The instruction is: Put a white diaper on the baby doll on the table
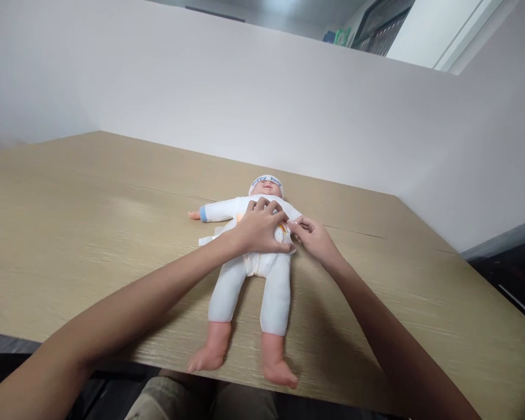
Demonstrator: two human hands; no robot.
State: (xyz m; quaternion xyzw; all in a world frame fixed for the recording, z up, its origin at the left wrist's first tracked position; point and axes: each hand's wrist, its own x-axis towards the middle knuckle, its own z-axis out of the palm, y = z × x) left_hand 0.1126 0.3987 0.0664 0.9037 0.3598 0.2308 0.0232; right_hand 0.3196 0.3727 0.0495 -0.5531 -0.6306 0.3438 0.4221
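Note:
A baby doll (231,289) in white clothes lies on its back, its feet toward me. Around its hips is a white diaper (254,265) with orange printing. My left hand (265,228) rests across the diaper's front, fingers spread and bent, thumb toward the doll's right-hand side in view. Beside it, my right hand (312,238) pinches the diaper's side edge between thumb and fingers; the exact part held is mostly hidden. On the other side, a white diaper tab (207,240) sticks out loose. The doll's headband (266,180) bears blue lettering.
The doll lies on a wide wooden table (114,233), its feet near the front edge. A pale partition wall (245,99) rises behind the table. A dark object (511,280) stands beyond the right edge. My lap (161,399) shows below.

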